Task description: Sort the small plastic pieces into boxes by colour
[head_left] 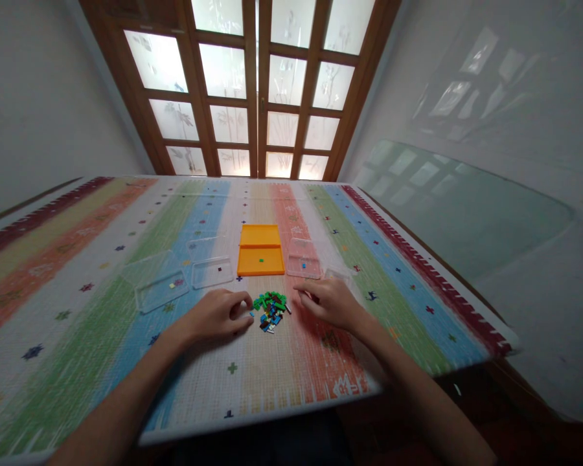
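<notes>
A small heap of toy bricks (272, 309), mostly green with blue, dark, yellow and pale pieces, lies on the striped tablecloth between my hands. My left hand (222, 312) rests at the heap's left edge, thumb and forefinger curved with a gap between them. A tiny blue brick (251, 314) is by those fingertips; no firm grip on it shows. To the right of the heap, my right hand (329, 300) hovers low with its forefinger stretched out and nothing visible in it. Behind the heap stands an open orange case (261, 271) with one green brick (261, 260) inside.
Two clear plastic boxes (212, 285) (161, 307) stand open to the left, holding a dark brick (219, 269) and a pale yellow brick (171, 285). At right, another clear box (305, 274) holds a blue brick (304, 266). A further clear box (341, 274) is partly behind my right hand.
</notes>
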The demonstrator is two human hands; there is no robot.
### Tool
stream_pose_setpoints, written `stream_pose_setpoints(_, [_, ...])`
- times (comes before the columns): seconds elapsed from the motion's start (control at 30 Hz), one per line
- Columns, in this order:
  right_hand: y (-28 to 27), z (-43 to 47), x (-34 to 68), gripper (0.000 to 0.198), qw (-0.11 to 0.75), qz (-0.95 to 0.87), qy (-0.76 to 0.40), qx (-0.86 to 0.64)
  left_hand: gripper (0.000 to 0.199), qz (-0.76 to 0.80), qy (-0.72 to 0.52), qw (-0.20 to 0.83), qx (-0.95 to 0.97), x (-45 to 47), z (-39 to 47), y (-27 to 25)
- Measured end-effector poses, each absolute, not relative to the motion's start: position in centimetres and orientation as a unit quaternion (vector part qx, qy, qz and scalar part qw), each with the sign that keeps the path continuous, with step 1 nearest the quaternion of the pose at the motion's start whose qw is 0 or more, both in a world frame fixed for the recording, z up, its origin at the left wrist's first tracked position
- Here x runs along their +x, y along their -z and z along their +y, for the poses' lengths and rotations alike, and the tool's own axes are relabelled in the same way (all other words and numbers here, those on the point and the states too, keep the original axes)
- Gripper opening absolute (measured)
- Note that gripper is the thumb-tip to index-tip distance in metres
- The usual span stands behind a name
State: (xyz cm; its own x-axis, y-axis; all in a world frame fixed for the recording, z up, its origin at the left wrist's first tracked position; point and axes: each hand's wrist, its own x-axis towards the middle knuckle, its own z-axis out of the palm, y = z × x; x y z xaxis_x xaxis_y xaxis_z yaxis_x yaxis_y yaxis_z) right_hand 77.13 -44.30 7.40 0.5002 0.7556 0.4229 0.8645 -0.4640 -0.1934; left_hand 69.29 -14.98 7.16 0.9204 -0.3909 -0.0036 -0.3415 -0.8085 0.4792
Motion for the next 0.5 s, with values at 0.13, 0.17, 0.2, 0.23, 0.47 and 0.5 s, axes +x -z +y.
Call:
stream_pose_setpoints(0.13, [-7.1, -43.2, 78.5, 0.025, 0.222, -0.498, 0.152, -0.824, 0.018, -0.197, 0.05, 0.239, 0.95, 69.5, -15.0, -6.7])
stream_pose_setpoints(0.17, [-6.9, -43.1, 78.8, 0.026, 0.235, -0.5, 0.155, -0.819, 0.018, -0.203, 0.048, 0.24, 0.948, 69.5, -15.0, -6.6])
stream_pose_setpoints(0.2, [-6.6, -43.0, 79.0, 0.025, 0.249, -0.5, 0.155, -0.815, 0.018, -0.209, 0.045, 0.241, 0.947, 69.5, -15.0, -6.5])
stream_pose_setpoints(0.23, [-6.3, -43.0, 79.1, 0.025, 0.261, -0.497, 0.156, -0.813, 0.019, -0.215, 0.044, 0.242, 0.945, 69.4, -15.0, -6.5])
stream_pose_setpoints(0.47, [-4.3, -43.1, 77.9, 0.026, 0.226, -0.506, 0.19, -0.811, 0.019, -0.201, 0.025, 0.217, 0.955, 69.1, -15.2, -6.6])
stream_pose_setpoints(0.5, [-4.1, -43.1, 77.7, 0.027, 0.215, -0.511, 0.193, -0.81, 0.019, -0.199, 0.025, 0.213, 0.956, 69.1, -15.3, -6.6])
